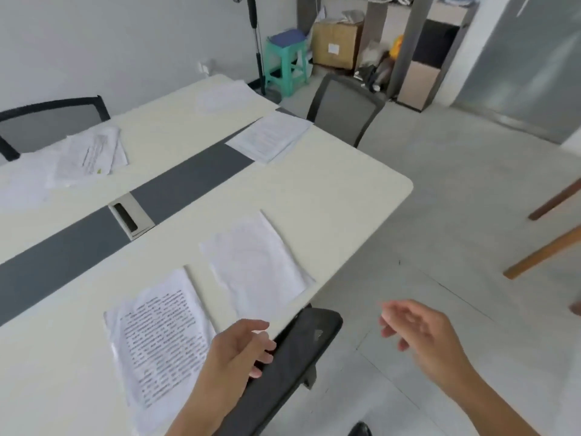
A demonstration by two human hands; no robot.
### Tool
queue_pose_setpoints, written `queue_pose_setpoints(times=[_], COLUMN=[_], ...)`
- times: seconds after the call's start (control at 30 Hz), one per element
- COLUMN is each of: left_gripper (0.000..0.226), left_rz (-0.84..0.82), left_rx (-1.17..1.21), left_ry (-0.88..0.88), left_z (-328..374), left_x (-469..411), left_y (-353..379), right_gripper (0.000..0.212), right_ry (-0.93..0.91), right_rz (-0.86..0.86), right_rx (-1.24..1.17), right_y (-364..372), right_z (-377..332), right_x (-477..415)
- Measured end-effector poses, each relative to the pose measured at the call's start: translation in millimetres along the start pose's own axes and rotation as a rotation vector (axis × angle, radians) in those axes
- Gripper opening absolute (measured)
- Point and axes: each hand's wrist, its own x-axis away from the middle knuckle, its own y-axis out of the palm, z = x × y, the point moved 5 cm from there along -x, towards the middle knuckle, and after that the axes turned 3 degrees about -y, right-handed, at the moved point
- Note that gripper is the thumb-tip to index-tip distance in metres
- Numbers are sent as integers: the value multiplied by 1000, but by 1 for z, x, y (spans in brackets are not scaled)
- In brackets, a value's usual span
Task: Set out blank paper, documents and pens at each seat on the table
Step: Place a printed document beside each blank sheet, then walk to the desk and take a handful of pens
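A printed document (158,338) lies on the cream table (330,196) near its front edge, with a blank sheet stack (256,269) just to its right. My left hand (240,349) hovers over the table edge and the black chair back (292,366), fingers loosely curled and holding nothing. My right hand (421,330) hangs in the air over the floor to the right, fingers relaxed and empty. More printed papers (270,138) lie at the far right seat, and another pile (89,154) sits at the far left seat. No pens are visible.
A dark grey strip (188,177) with a cable box (130,217) runs along the table's middle. Blank sheets (224,96) lie at the far end. Mesh chairs stand at far right (345,108) and far left (50,121). A green stool (284,62), a cardboard box (338,44) and wooden legs (547,247) stand around.
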Motion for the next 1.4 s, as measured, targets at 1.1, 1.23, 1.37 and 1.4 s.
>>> queue_pose_setpoints(times=[1.1, 1.23, 1.37, 1.4], left_gripper=[18, 17, 17, 17], left_rz=[-486, -471, -427, -411], left_rx=[-224, -235, -214, -203], left_ry=[196, 178, 152, 143], left_z=[353, 391, 431, 442], left_x=[-357, -418, -480, -494], left_y=[405, 449, 495, 506], right_gripper=[15, 15, 15, 15], right_ry=[191, 170, 128, 124], right_rz=[560, 546, 504, 489], right_rx=[-162, -157, -152, -155], right_y=[-406, -450, -508, -522], right_z=[11, 6, -2, -5], right_x=[-292, -372, -471, -495])
